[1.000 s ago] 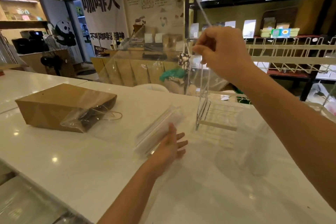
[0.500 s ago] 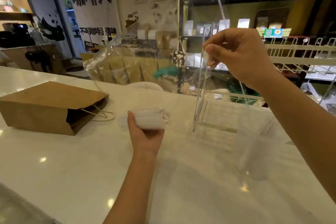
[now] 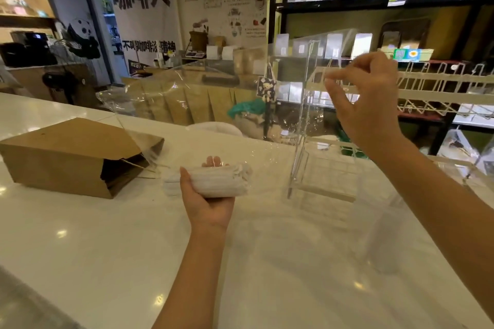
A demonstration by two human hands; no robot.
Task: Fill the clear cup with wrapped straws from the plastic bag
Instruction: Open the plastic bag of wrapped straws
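Note:
My left hand (image 3: 208, 208) is closed around a thick bundle of white wrapped straws (image 3: 222, 181), held level just above the white counter (image 3: 107, 248). My right hand (image 3: 369, 104) is raised at the right, thumb and fingers pinching the upper part of the large clear plastic bag (image 3: 187, 104). The bag hangs spread across the middle of the view, and the straws seem to lie inside its lower part. The clear cup (image 3: 385, 235) stands upright on the counter at the right, below my right forearm. It is blurred by the film in front of it.
A brown paper bag (image 3: 66, 152) lies on its side at the left, its mouth facing the straws. A clear acrylic stand (image 3: 302, 128) rises behind the straws. A white wire rack (image 3: 441, 83) and dark shelves stand beyond the counter's far edge.
My left hand took hold of the straw bundle and turned it level, gripping it from below. My right hand shifted right and a little lower with the bag's film.

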